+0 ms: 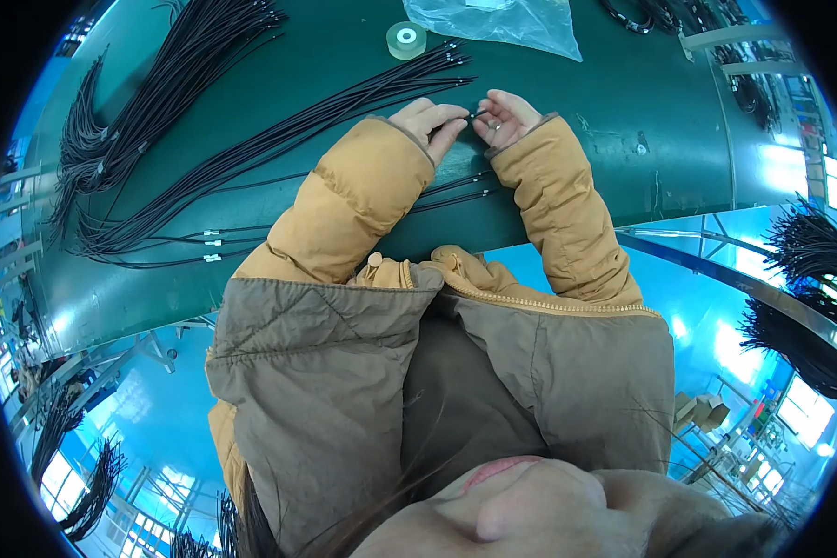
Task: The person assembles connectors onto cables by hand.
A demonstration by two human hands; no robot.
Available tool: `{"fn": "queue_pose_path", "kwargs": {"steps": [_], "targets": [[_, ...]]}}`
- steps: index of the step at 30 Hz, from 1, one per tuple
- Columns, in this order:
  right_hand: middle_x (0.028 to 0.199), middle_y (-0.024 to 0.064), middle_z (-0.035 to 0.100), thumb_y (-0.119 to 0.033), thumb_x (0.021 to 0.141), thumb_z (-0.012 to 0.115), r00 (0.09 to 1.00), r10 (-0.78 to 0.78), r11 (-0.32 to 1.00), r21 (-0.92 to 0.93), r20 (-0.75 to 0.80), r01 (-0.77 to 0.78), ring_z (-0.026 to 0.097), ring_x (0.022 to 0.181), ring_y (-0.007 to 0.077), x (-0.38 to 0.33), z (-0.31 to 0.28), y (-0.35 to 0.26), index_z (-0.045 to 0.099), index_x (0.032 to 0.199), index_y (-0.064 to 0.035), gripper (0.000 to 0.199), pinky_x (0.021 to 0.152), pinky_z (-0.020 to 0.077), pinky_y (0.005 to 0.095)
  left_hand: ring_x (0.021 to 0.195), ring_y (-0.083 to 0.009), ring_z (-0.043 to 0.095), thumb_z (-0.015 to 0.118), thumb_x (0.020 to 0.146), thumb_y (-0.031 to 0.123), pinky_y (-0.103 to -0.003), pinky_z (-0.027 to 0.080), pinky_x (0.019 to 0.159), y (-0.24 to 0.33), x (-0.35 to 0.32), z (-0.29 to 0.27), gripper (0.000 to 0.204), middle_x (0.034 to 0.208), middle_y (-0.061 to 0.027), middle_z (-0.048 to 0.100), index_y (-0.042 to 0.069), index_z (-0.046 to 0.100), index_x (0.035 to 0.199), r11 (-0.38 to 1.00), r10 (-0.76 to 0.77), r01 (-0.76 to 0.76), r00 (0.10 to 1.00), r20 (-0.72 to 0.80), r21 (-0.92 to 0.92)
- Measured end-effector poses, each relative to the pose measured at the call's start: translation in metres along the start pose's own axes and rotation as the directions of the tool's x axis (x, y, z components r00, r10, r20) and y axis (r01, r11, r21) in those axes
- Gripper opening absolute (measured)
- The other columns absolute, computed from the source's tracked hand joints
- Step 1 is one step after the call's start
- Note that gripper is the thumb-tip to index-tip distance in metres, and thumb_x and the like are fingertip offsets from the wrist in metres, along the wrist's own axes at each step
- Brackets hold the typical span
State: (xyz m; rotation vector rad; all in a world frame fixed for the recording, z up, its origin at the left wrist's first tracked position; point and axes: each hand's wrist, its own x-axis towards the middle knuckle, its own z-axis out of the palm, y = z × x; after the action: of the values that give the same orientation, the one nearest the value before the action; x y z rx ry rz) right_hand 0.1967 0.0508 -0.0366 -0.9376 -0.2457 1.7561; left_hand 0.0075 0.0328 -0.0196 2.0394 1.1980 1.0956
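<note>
My left hand [430,121] and my right hand [504,116] meet over the green table [623,112], both in tan jacket sleeves. Their fingertips pinch the end of a thin black cable [475,113] between them. That cable belongs to a long fan of black cables [344,102] running from the hands' side down-left across the table. More cable ends pass under my forearms [456,191]. What sits at the pinched cable's tip is too small to tell.
A thick bundle of black cables [158,84] lies at the table's far left. A pale green tape roll [406,39] and a clear plastic bag [498,23] lie beyond the hands. More black cable bundles [804,279] hang at the right.
</note>
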Motion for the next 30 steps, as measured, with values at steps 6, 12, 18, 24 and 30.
{"fn": "queue_pose_path", "kwargs": {"steps": [6, 12, 18, 24, 30], "targets": [[0.098, 0.0184, 0.064, 0.001, 0.086, 0.058, 0.981, -0.195, 0.981, 0.002, 0.023, 0.195, 0.063, 0.091, 0.0255, -0.01, 0.002, 0.01, 0.06, 0.1, -0.0028, 0.014, 0.076, 0.0538, 0.0317, 0.059, -0.0159, 0.054, 0.064, 0.081, 0.008, -0.025, 0.042, 0.051, -0.009, -0.003, 0.013, 0.007, 0.076, -0.0031, 0.059, 0.009, 0.066, 0.088, 1.0, 0.016, -0.015, 0.999, -0.038, 0.005], [0.11, 0.0203, 0.061, 0.004, 0.087, 0.053, 0.966, -0.238, 0.949, -0.187, 0.096, 0.253, 0.06, 0.107, 0.03, -0.003, 0.007, 0.017, 0.059, 0.103, -0.0018, 0.018, 0.081, 0.0528, 0.0316, 0.055, -0.0189, 0.054, 0.065, 0.081, 0.011, -0.027, 0.043, 0.049, -0.016, -0.009, 0.009, 0.006, 0.075, -0.0012, 0.059, 0.013, 0.065, 0.087, 0.992, 0.054, -0.049, 0.998, -0.036, 0.114], [0.117, 0.0123, 0.06, -0.001, 0.087, 0.054, 0.827, -0.449, 0.259, -0.837, 0.338, 0.483, 0.061, 0.102, 0.0259, 0.006, -0.013, 0.0, 0.059, 0.105, -0.0068, 0.02, 0.084, 0.0502, 0.0331, 0.062, -0.0175, 0.056, 0.064, 0.082, 0.009, -0.025, 0.044, 0.054, -0.002, -0.002, 0.007, 0.008, 0.079, -0.0025, 0.062, 0.01, 0.066, 0.09, 0.993, 0.006, -0.003, 1.0, -0.025, 0.116], [0.108, 0.0031, 0.059, -0.012, 0.086, 0.058, 0.731, -0.204, -0.554, -0.693, 0.651, 0.462, 0.061, 0.086, 0.0219, -0.017, 0.003, -0.007, 0.06, 0.105, -0.0135, 0.019, 0.079, 0.0483, 0.0348, 0.063, -0.0173, 0.057, 0.064, 0.082, 0.009, -0.024, 0.045, 0.055, -0.012, -0.011, -0.003, 0.009, 0.079, -0.0028, 0.062, 0.009, 0.066, 0.09, 0.987, -0.01, 0.018, 0.999, -0.045, 0.162], [0.099, 0.0026, 0.055, -0.019, 0.086, 0.058, 0.842, 0.006, -0.724, -0.578, 0.539, 0.375, 0.06, 0.08, 0.0237, -0.025, 0.005, -0.001, 0.06, 0.106, -0.0153, 0.021, 0.072, 0.047, 0.0331, 0.063, -0.0174, 0.057, 0.064, 0.082, 0.009, -0.024, 0.045, 0.055, -0.016, -0.008, 0.009, 0.009, 0.079, -0.0032, 0.062, 0.009, 0.065, 0.091, 0.993, -0.005, 0.011, 0.999, -0.046, 0.118]]}}
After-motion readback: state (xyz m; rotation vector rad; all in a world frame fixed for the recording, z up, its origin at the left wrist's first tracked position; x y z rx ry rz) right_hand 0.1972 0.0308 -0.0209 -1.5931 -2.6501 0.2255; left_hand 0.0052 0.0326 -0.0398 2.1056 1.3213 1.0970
